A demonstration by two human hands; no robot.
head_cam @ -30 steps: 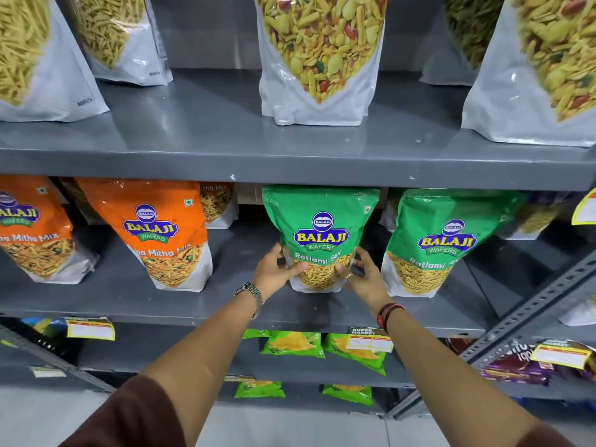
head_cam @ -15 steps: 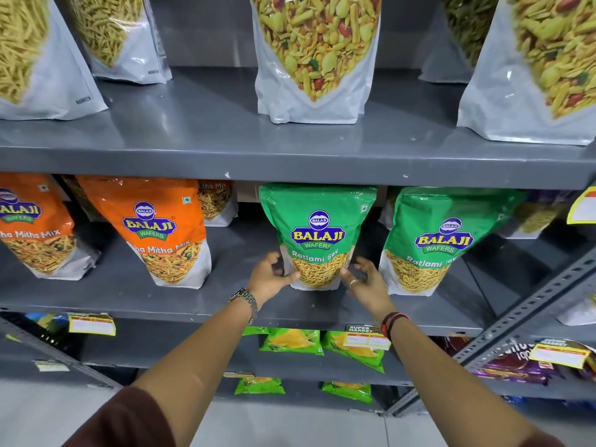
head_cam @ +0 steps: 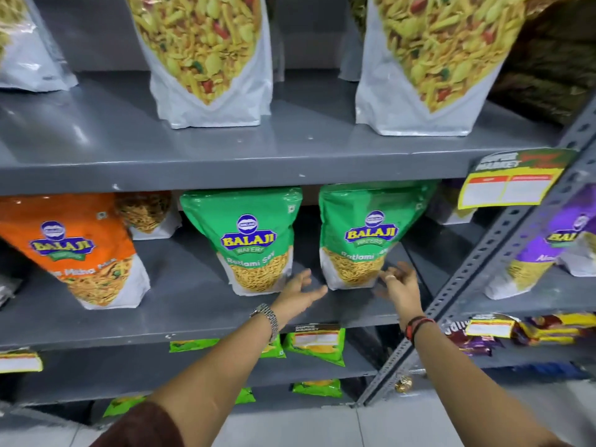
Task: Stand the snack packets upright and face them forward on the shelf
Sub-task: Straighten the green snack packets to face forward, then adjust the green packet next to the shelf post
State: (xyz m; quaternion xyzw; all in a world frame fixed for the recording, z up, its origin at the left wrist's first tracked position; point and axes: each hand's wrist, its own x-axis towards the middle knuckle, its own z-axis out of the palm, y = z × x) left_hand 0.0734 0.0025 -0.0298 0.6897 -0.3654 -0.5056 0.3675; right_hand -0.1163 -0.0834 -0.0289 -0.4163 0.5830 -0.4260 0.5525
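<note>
Two glossy green stand-up snack pouches are seen upright, labels forward: one just above and beside the left hand, the other between both hands, its lower right corner beside the right hand.

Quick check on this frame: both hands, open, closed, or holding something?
Left hand: open, fingers spread, holding nothing, between the two green packets.
Right hand: open, holding nothing, at the right green packet's lower right corner; contact unclear.

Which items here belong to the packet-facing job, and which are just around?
Job:
- right green packet, between the open hands
- left green packet
- orange packet
- left hand, right hand
- middle shelf

Around:
- yellow price tag
- purple packet
- upright post
</note>
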